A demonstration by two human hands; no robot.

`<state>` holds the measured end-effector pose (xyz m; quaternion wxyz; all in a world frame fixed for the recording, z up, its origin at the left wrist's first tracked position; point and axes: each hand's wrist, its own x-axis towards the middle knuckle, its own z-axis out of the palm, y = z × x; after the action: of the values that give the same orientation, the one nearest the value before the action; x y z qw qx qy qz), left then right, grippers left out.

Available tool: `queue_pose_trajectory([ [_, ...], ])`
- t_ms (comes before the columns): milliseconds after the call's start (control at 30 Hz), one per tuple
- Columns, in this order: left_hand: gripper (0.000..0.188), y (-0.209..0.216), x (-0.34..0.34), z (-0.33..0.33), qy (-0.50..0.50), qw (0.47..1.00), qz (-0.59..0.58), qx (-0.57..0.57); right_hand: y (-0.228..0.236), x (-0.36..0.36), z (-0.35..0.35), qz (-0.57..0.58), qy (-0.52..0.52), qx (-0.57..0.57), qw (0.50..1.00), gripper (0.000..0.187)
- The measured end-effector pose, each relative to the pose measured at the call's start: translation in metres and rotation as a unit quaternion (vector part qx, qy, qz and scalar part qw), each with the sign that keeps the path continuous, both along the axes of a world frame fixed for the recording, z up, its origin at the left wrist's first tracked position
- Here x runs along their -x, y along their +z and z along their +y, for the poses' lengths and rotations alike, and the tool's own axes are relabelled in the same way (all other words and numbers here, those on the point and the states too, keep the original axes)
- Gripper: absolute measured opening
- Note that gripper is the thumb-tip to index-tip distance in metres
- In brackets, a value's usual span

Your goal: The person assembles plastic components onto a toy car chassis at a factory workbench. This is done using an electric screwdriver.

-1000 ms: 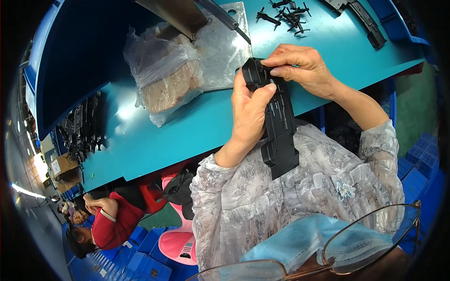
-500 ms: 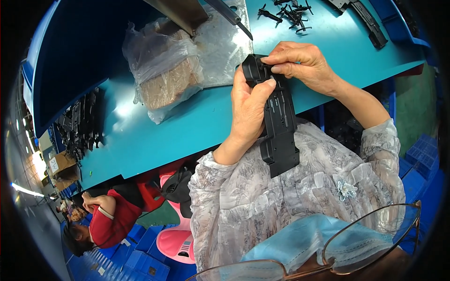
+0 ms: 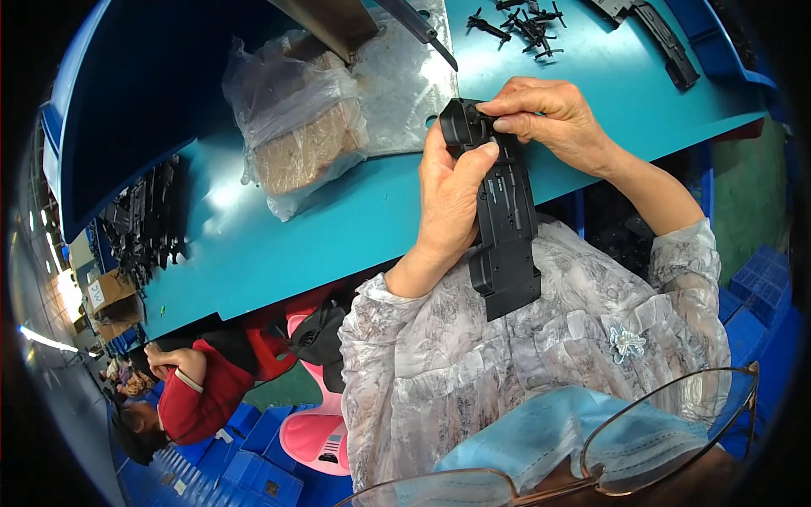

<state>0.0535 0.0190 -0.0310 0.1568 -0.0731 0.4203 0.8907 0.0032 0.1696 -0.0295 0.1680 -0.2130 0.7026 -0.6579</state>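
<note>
A long black plastic housing point(image 3: 509, 228) slants from above the bench edge down to my lap. My left hand point(image 3: 452, 190) is wrapped round its upper part, with the thumb lying on its face. My right hand point(image 3: 549, 118) pinches at the upper end of the housing, thumb and forefinger together over a small dark part point(image 3: 483, 124). The fingertips hide most of that part, so its kind cannot be made out. Beyond my hands lie several small black plastic pieces with thin arms point(image 3: 530, 32).
A plastic-wrapped brown block point(image 3: 304, 156) rests on the teal bench point(image 3: 279, 253) beside a metal plate point(image 3: 405, 93). A bladed metal tool point(image 3: 427, 34) hangs above. Black parts point(image 3: 144, 224) pile at left; another black housing point(image 3: 663, 42) lies far right. A person in red point(image 3: 207, 397) sits at left.
Almost nothing differs. Both hands keep their hold at the housing's upper end, and the view has shifted very slightly.
</note>
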Motion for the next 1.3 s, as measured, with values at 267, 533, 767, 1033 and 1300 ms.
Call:
queue_pose_trajectory([
  [267, 0.03, 0.002, 0.0, -0.001, -0.003, 1.0, -0.005, 0.004, 0.002, 0.006, 0.0, -0.008, 0.02, -0.017, 1.0, 0.019],
  [533, 0.033, -0.004, 0.0, -0.003, -0.021, 1.0, 0.01, 0.007, 0.014, 0.004, -0.005, 0.118, 0.01, -0.124, 0.985, 0.023],
  [767, 0.037, -0.005, -0.001, -0.005, -0.032, 0.999, 0.02, 0.021, 0.023, 0.005, -0.007, 0.185, 0.0, -0.193, 0.964, 0.022],
  [1033, 0.039, -0.006, 0.0, -0.003, -0.029, 0.999, 0.02, 0.033, 0.027, 0.007, -0.007, 0.177, 0.021, -0.196, 0.964, 0.023],
  [1300, 0.034, -0.006, -0.001, -0.004, -0.03, 0.999, 0.014, 0.035, 0.014, 0.005, -0.005, 0.244, 0.018, -0.187, 0.951, 0.02],
])
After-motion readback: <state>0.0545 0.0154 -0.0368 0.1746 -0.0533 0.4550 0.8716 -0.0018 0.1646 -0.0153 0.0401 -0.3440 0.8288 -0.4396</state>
